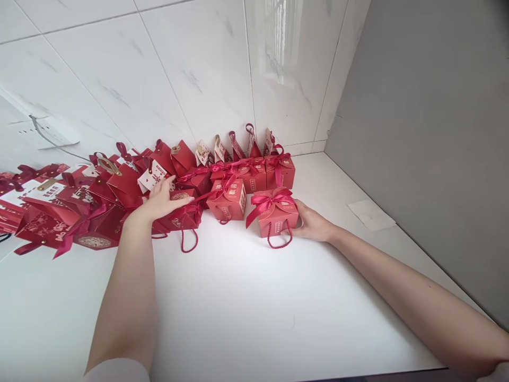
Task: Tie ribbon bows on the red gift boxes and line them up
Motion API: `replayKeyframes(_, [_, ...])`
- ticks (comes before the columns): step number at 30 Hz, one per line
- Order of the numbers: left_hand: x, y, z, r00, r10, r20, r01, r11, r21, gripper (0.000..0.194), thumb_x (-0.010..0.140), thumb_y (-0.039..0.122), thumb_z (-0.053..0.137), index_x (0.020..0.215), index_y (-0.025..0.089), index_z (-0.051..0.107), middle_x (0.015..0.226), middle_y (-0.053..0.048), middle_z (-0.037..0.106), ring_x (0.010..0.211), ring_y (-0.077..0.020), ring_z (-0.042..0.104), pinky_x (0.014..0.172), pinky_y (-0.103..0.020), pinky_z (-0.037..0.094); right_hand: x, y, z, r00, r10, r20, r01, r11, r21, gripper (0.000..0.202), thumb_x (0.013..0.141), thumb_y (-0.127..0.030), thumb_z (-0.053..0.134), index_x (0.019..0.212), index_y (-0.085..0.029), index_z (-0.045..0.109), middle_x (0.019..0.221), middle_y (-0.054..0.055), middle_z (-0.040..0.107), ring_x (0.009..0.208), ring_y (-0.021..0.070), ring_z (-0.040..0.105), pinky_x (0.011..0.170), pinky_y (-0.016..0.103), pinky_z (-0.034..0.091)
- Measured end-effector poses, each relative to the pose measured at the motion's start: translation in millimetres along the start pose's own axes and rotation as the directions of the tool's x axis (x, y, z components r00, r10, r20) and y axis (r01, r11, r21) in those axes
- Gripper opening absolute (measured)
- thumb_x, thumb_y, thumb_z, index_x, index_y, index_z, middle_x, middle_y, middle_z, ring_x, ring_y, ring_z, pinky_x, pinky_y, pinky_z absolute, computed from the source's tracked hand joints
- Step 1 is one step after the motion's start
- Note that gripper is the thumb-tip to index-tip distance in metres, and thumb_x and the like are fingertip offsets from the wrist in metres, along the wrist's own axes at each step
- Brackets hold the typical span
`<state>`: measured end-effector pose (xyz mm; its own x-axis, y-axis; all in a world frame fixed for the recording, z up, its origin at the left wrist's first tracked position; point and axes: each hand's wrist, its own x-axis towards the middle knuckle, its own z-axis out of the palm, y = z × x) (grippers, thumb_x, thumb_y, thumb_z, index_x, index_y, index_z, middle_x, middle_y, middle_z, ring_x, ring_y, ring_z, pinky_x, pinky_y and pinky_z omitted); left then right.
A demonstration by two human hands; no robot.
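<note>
Two bare hands at a cluster of red boxes. Right hand (312, 223) cupped against the right side of a ribboned box (278, 216), fingertips partly hidden, so cannot tell how firmly pinched. Left hand (159, 202) spread, thumb out, over the packed boxes (170, 222); contact unclear. Just beside the ribboned box, a neighbouring box (227, 201) on the white tabletop (222, 318); behind, a back row (254, 183) near the tiled wall (199, 79). Farther right, a paper slip (371, 215). Seemingly mid-positioning, by judgement; calls for light, level pressure on the carton sides, clear of bow (274, 200) and cord handle (279, 246).
</note>
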<state>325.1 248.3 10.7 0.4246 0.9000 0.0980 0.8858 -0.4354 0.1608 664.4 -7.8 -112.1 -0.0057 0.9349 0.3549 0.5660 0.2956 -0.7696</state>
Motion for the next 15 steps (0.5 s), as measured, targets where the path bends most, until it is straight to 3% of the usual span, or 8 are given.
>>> replayKeyframes(2, [-0.1,0.8,-6.4,0.999,-0.035,0.000,0.035,0.999,-0.021,0.111,0.071,0.072,0.061,0.156,0.020,0.012,0.160,-0.017,0.020,0.146,-0.0434,0.021,0.113,-0.061,0.027,0.5,-1.3,-0.3,1.000,-0.009,-0.002,0.009,1.000,-0.014,0.084,0.073,-0.046,0.078,0.143,-0.025,0.037,0.139,0.012,0.051,0.126,0.0338,0.053,0.105,0.047,0.046])
replayKeyframes(4, [-4.1,12.5,-12.2,0.999,-0.006,-0.037,0.005,1.000,-0.027,0.105,0.078,0.066,0.058,0.156,0.016,0.009,0.161,-0.018,0.019,0.148,-0.0408,0.018,0.116,-0.058,0.023,0.8,-2.2,-0.3,1.000,-0.011,-0.009,0.011,1.000,-0.024,0.084,0.073,-0.046,0.078,0.143,-0.024,0.037,0.140,0.012,0.051,0.126,0.0335,0.053,0.105,0.047,0.045])
replayKeyframes(7, [-15.8,45.8,-13.8,0.967,0.240,-0.087,-0.246,0.968,-0.054,0.079,0.089,0.061,0.044,0.154,0.023,0.023,0.161,-0.010,0.023,0.150,-0.0321,0.018,0.121,-0.052,0.019,0.8,-2.7,0.1,1.000,-0.003,-0.002,0.003,1.000,-0.014,0.084,0.073,-0.047,0.079,0.143,-0.025,0.037,0.137,0.012,0.052,0.124,0.0332,0.054,0.104,0.048,0.046])
replayKeyframes(9, [-23.9,70.1,-7.6,0.893,0.450,-0.002,-0.449,0.889,-0.088,0.073,0.089,0.063,0.044,0.152,0.030,0.029,0.162,-0.004,0.021,0.151,-0.0307,0.014,0.122,-0.052,0.015,0.5,-2.7,0.3,1.000,0.016,0.001,-0.016,1.000,-0.004,0.084,0.073,-0.047,0.078,0.143,-0.025,0.037,0.135,0.012,0.054,0.122,0.0332,0.056,0.103,0.048,0.047])
replayKeyframes(11, [-29.7,89.0,2.6,0.827,0.553,0.101,-0.543,0.833,-0.110,0.075,0.086,0.066,0.048,0.151,0.033,0.030,0.162,-0.003,0.023,0.151,-0.0315,0.014,0.121,-0.056,0.009,0.2,-2.6,0.4,0.999,0.033,-0.001,-0.033,0.999,-0.008,0.083,0.073,-0.048,0.078,0.142,-0.025,0.038,0.135,0.012,0.055,0.122,0.0336,0.056,0.102,0.049,0.048])
replayKeyframes(13, [-33.5,100.3,12.9,0.813,0.556,0.172,-0.546,0.831,-0.104,0.077,0.085,0.067,0.048,0.152,0.034,0.027,0.162,-0.003,0.023,0.150,-0.0317,0.016,0.120,-0.059,0.009,0.0,-2.8,0.4,0.999,0.034,-0.006,-0.034,0.999,-0.022,0.083,0.072,-0.048,0.079,0.141,-0.025,0.039,0.136,0.012,0.054,0.123,0.0340,0.055,0.103,0.048,0.047])
replayKeyframes(15, [-36.9,104.8,19.2,0.836,0.508,0.206,-0.506,0.860,-0.069,0.081,0.084,0.067,0.047,0.153,0.033,0.023,0.162,-0.004,0.021,0.150,-0.0324,0.017,0.119,-0.061,0.011,-0.1,-3.1,0.5,1.000,0.027,-0.009,-0.027,0.999,-0.035,0.084,0.072,-0.049,0.079,0.141,-0.025,0.039,0.137,0.012,0.053,0.124,0.0339,0.055,0.104,0.048,0.046])
